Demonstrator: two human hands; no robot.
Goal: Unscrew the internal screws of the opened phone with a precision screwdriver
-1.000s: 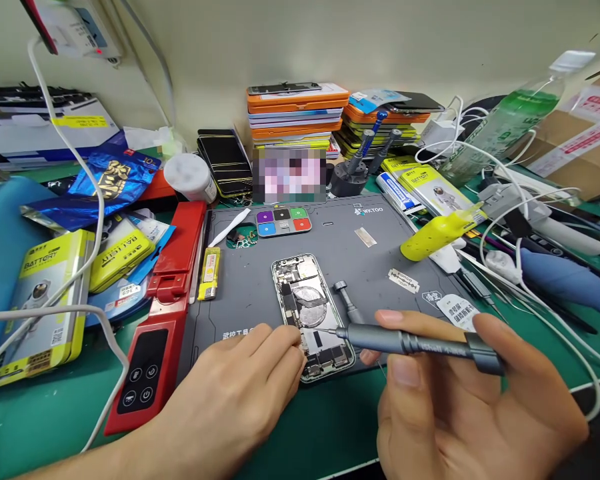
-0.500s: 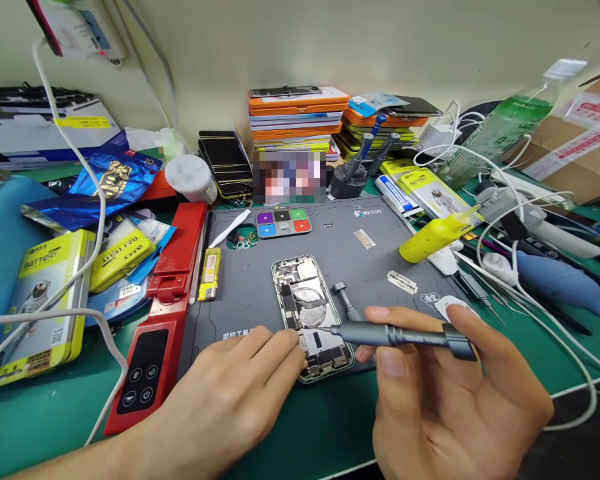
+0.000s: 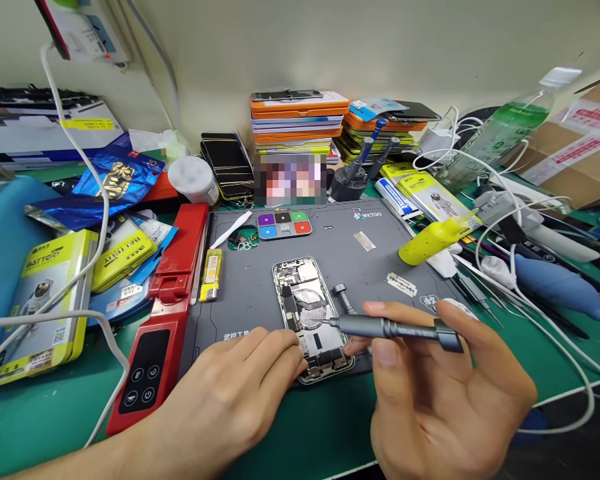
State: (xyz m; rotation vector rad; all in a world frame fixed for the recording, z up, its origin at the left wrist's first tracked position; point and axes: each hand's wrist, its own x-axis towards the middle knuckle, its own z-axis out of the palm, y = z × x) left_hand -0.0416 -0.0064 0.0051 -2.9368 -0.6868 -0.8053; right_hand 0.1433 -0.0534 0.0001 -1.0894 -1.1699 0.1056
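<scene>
An opened smartphone (image 3: 314, 307) lies on the dark work mat, its circuit boards and a round coil exposed. My left hand (image 3: 240, 380) is closed at the phone's lower left edge, its fingertips partly hidden. A grey precision screwdriver (image 3: 395, 329) is held in my right hand (image 3: 445, 400), thumb and fingers around the shaft and one finger against the end cap. Its thin tip points left over the phone's middle; whether it touches cannot be told. A second small screwdriver (image 3: 347, 299) lies just right of the phone.
On the grey mat (image 3: 260, 287) lie a yellow battery (image 3: 211, 275), a white pry stick (image 3: 231, 229), a coloured screw tray (image 3: 285, 225) and a razor blade (image 3: 401, 283). A red device (image 3: 150, 360) borders the left; a yellow bottle (image 3: 430, 241) and cables crowd the right.
My right hand and the screwdriver have shifted a little left, and the tip sits slightly higher over the phone. My left hand keeps its place. The view has moved very slightly.
</scene>
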